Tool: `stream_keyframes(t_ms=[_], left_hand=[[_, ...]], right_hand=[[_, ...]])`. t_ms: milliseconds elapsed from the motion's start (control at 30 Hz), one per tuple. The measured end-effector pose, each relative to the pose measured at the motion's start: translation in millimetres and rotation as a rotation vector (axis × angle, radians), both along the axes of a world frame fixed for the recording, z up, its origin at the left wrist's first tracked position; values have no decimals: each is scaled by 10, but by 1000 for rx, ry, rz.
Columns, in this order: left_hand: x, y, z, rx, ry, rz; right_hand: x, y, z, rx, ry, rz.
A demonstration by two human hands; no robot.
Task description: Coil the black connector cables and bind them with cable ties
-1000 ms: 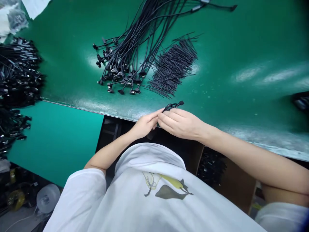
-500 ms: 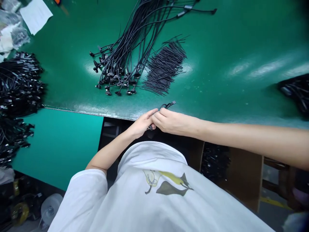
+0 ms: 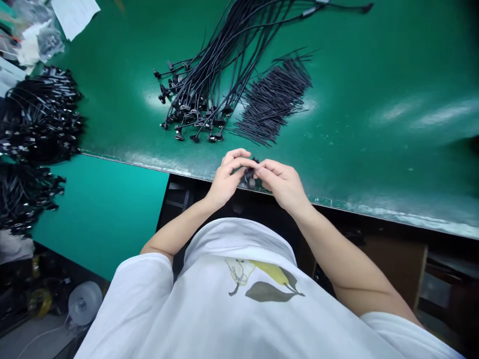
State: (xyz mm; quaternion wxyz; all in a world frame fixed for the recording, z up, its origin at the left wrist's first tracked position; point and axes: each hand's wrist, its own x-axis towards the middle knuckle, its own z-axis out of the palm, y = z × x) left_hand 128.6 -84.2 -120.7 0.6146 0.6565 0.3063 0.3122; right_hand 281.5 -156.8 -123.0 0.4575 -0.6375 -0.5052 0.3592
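A small dark bundle of cable [image 3: 249, 174] is between my hands at the table's front edge, partly hidden by my fingers. My left hand [image 3: 228, 179] is curled round its left side, with the index finger reaching across to my other hand. The thumb and fingertips of my right hand [image 3: 282, 184] pinch at the bundle's right side. Beyond them lies a pile of short thin black ties [image 3: 275, 99]. To its left, long black cables [image 3: 220, 55] with small connectors spread over the green table [image 3: 355, 99].
Heaps of black cables [image 3: 41, 114] lie at the left. Plastic bags [image 3: 41, 37] and a white paper [image 3: 75, 15] are at the upper left. A lower green surface [image 3: 108, 209] adjoins the table. A clear reel [image 3: 85, 303] stands at the lower left.
My right forearm has swung in from the right and both hands have come closer to the table edge. The cable end that stuck out above my fingers no longer shows. The view has shifted slightly.
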Motion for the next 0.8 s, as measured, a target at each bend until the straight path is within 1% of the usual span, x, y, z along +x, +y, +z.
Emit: stream_keyframes(t_ms=[33, 67, 100, 133, 167, 233, 300, 333, 367, 400, 467, 533, 567, 600, 700, 733, 767, 800], left_hand=[[-41, -1, 10, 108, 58, -63], [-76, -5, 14, 195, 111, -136], [-104, -10, 9, 251, 158, -205], [-123, -11, -6, 269, 200, -262], [-131, -4, -27, 248, 236, -295], [-127, 32, -56, 122, 243, -279], [-124, 80, -20, -23, 159, -231], [-132, 96, 31, -56, 102, -215], [-147, 101, 98, -56, 56, -224], [-167, 92, 172, -27, 28, -269], [-205, 38, 293, 72, 38, -418], [-222, -27, 314, 129, 113, -525], [-219, -46, 282, 113, 147, -526], [-210, -53, 229, 64, 165, -492], [-163, -10, 51, -188, 142, -348], [-150, 12, 15, -236, 144, -308], [-142, 32, -3, -238, 173, -272], [-139, 47, -3, -194, 226, -240]], right_hand=[[18, -13, -24, -35, 83, -6], [41, -24, -31, -45, 116, -22], [66, -35, -18, -30, 105, -47], [86, -48, 13, 6, 61, -66], [97, -63, 56, 48, 7, -62], [81, -91, 149, 113, -83, 36], [39, -106, 208, 123, -131, 181], [23, -103, 217, 112, -141, 229], [17, -92, 213, 94, -148, 250], [24, -74, 199, 78, -153, 240], [66, -26, 161, 54, -152, 181], [113, 15, 130, 42, -155, 126], [126, 25, 122, 43, -161, 109], [128, 27, 117, 48, -167, 100], [87, -1, 113, 68, -176, 84], [68, -17, 113, 74, -168, 81], [50, -33, 115, 80, -156, 79], [36, -49, 118, 84, -139, 83]])
